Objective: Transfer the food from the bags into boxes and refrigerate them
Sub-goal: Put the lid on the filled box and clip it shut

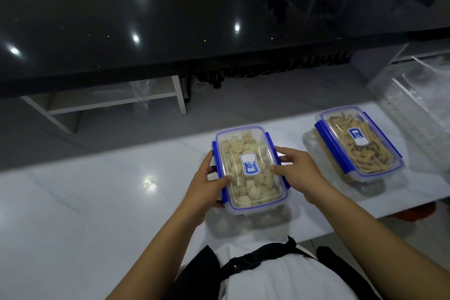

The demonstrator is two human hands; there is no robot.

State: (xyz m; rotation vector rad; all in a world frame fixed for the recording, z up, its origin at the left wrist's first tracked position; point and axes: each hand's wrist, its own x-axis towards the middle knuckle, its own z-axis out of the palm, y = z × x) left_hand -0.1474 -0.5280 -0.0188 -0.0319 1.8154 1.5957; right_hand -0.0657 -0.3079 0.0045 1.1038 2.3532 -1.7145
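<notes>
Both hands grasp the near food box (250,168) of pale chunks on the white bench (97,202): the left hand (207,185) wraps its left side, thumb on the lid, and the right hand (295,173) clasps the right side. Whether every blue latch is snapped down cannot be told; if one is loose, lifting by the lid could spill the contents. A second box (358,145) of strips sits close on the right and could be knocked.
</notes>
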